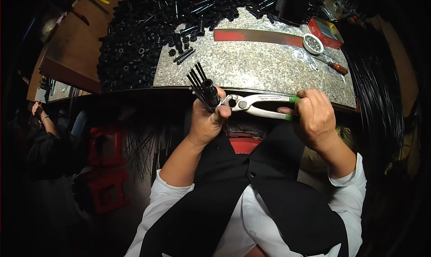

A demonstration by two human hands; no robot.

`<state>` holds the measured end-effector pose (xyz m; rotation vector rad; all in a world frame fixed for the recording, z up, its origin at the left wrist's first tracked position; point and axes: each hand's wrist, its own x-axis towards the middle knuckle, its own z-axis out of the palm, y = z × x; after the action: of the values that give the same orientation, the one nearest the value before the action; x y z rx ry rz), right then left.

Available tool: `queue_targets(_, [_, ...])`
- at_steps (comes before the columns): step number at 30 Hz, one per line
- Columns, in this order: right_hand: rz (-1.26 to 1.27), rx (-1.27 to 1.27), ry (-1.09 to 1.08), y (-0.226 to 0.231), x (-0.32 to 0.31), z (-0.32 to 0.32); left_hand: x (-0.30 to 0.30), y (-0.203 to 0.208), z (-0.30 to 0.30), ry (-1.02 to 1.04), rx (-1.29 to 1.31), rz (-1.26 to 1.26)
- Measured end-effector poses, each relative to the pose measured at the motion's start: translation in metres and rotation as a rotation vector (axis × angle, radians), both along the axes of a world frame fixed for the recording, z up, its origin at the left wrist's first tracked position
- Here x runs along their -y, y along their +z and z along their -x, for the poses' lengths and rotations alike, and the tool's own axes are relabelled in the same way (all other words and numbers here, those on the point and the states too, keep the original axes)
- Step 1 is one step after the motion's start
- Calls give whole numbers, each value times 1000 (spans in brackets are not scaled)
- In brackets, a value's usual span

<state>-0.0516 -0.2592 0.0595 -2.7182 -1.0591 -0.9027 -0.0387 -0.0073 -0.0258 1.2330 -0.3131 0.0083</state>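
My left hand is closed around a black tubular part with several thin black rods fanning out beside it, much like a folded umbrella frame. The part tilts up and to the left, just in front of the table's near edge. In my right hand are silver pincers with green handle ends, my fingers wrapped round the grips. The handles stand apart, and the rounded jaws point left, close against my left thumb. Whether the jaw tips grip anything is hard to make out.
Black plastic parts are heaped across the table's left and back. On the speckled tabletop lie a red-and-grey flat bar, a white bowl of small metal pieces, a red box and a screwdriver. Long black rods hang at right. Another person's hand shows far left.
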Motion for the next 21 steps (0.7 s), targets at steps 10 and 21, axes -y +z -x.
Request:
queue_targets(10, [-34,87,-42,8,6,-1,-1,17,-4,-212,-83,160])
queue_targets(21, [56,274,-163,5,-3,3,5,6,-5,-17,-37,-58])
